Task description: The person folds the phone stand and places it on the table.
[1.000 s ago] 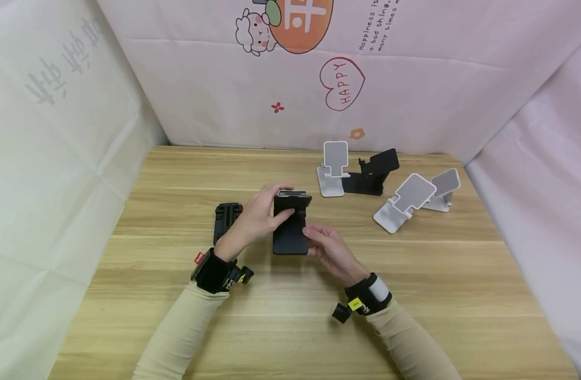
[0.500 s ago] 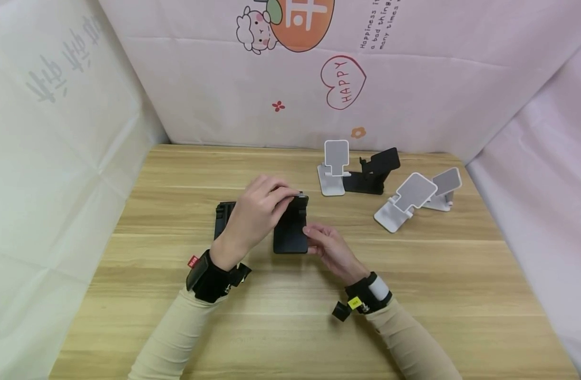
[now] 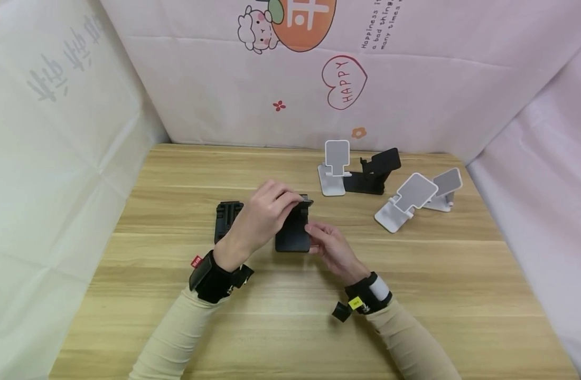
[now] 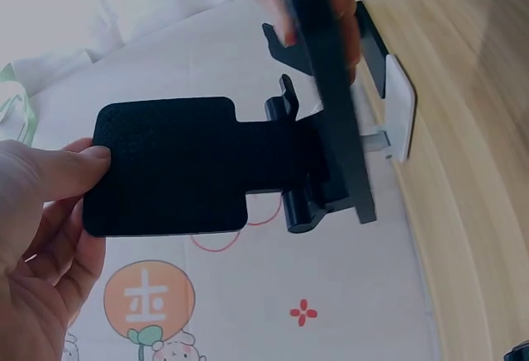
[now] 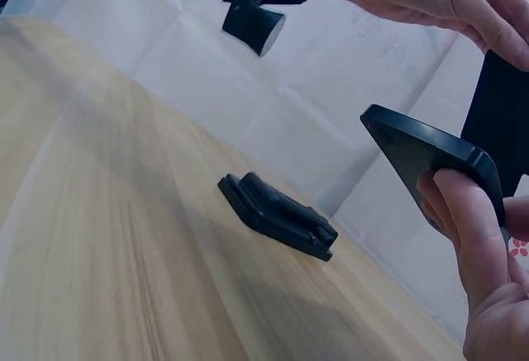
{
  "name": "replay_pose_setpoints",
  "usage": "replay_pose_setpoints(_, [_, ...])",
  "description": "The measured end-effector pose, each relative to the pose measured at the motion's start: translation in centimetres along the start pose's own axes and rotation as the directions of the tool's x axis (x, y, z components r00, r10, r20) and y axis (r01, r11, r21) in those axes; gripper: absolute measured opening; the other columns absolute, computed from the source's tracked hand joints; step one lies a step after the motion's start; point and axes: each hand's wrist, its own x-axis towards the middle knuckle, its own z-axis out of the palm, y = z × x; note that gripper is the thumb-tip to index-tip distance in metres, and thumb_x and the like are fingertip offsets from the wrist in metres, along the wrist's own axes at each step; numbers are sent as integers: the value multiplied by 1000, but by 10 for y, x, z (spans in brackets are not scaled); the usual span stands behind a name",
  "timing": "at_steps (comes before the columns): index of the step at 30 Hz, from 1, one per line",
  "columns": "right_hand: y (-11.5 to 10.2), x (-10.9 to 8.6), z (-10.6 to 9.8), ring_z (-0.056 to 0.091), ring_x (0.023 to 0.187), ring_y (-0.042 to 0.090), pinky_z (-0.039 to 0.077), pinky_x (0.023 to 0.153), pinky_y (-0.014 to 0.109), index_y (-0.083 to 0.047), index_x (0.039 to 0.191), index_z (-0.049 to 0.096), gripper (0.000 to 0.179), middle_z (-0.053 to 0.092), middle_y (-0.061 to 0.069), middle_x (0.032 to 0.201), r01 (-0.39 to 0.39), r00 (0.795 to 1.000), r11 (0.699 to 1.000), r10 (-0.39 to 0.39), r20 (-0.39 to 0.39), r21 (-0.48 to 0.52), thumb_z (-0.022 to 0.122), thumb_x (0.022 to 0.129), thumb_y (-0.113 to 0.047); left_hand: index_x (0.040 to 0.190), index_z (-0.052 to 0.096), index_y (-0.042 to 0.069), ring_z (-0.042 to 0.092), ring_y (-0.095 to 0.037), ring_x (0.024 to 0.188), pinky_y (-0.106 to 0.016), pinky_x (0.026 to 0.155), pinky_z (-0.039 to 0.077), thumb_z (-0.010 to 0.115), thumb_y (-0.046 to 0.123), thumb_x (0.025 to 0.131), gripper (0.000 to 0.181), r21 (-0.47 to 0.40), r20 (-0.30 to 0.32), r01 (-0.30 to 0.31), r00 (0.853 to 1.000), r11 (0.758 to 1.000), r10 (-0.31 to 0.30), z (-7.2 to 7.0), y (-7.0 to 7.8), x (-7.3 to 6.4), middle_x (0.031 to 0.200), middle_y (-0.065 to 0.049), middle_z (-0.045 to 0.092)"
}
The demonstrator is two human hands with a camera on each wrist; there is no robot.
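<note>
A black foldable phone stand (image 3: 292,235) is held between both hands, above the table. My left hand (image 3: 258,220) pinches the end of its support plate (image 4: 169,167), thumb on one face and fingers behind. In the left wrist view this plate stands out from the hinge, at an angle to the base (image 4: 326,88). My right hand (image 3: 332,247) grips the base by its right edge; in the right wrist view, its fingers (image 5: 471,229) lie under the base. A second black phone stand (image 5: 277,220) lies folded on the table, left of the held one and partly behind my left hand in the head view.
Toward the back right stand several unfolded phone stands: a white one (image 3: 337,158), a black one (image 3: 383,166), and two more white ones (image 3: 415,192) close together. A printed white cloth (image 3: 214,95) rises behind the wooden table (image 3: 290,327), with cloth at both sides.
My left hand has shifted from the stand's left side, thumb across its front, to the end of the support plate. The plate's angle has changed. My right hand keeps its hold.
</note>
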Motion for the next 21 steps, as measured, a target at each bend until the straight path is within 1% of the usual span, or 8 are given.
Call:
replay_pose_setpoints(4, [-2, 0, 2, 64, 71, 10, 55, 55, 17, 0, 111, 55, 24, 68, 1, 85, -5, 1000, 1000, 5, -28, 11, 56, 95, -18, 98, 71, 7, 53, -15, 91, -24, 82, 51, 63, 10, 89, 13, 12, 5, -7, 1000, 1000, 7, 2, 2, -2, 98, -4, 64])
replay_pose_setpoints(8, [-3, 0, 1, 66, 74, 12, 56, 57, 18, 1, 112, 55, 25, 71, 3, 86, 15, 1000, 999, -15, -15, 30, 56, 95, -17, 98, 71, 6, 53, -15, 91, -24, 83, 51, 63, 9, 88, 12, 23, 0, -16, 1000, 1000, 16, 3, 2, -4, 98, -4, 64])
replay_pose_setpoints(15, [-6, 1, -1, 68, 77, 15, 57, 60, 20, 0, 111, 59, 22, 72, 6, 90, 43, 999, 996, -43, 6, 80, 54, 95, -15, 99, 70, 6, 54, -16, 94, -25, 87, 50, 64, 6, 87, 14, 18, 27, -33, 999, 999, 33, 7, 6, -6, 100, -6, 65])
replay_pose_setpoints(19, [-9, 2, -2, 68, 76, 15, 57, 61, 21, -1, 107, 60, 19, 72, 7, 88, 41, 999, 993, -41, -6, 111, 53, 96, -14, 98, 70, 6, 54, -16, 94, -25, 87, 50, 64, 5, 87, 13, 23, 30, -53, 998, 998, 52, 9, 8, -8, 98, -5, 64])
replay_pose_setpoints(21, [-12, 2, -2, 68, 78, 16, 57, 62, 22, 0, 108, 59, 19, 72, 8, 90, 41, 999, 991, -40, -15, 124, 53, 96, -14, 97, 70, 6, 54, -16, 94, -24, 87, 50, 63, 6, 87, 12, 28, 33, -65, 997, 998, 64, 10, 9, -9, 97, -5, 64])
